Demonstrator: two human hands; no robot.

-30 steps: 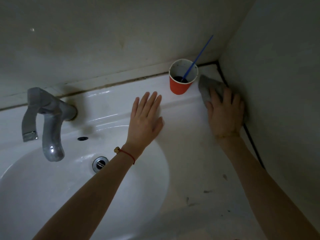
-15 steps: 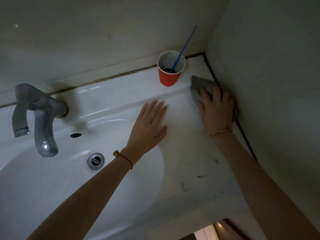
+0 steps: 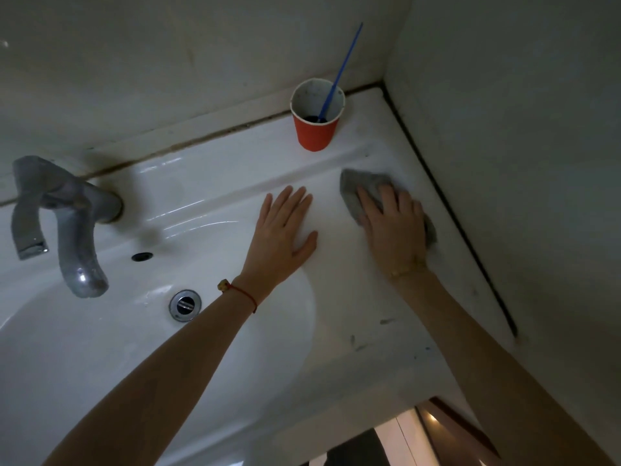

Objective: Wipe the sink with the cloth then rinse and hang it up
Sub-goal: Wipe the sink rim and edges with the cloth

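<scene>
On the sink (image 3: 208, 210) ledge, grey cloth (image 3: 361, 190) under right hand (image 3: 393, 227)

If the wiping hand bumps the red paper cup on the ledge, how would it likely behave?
The red paper cup probably tips easily: it looks light and narrows toward its base. The tall blue stick leaning over its rim likely adds top weight. The dark liquid inside could spill.
</scene>
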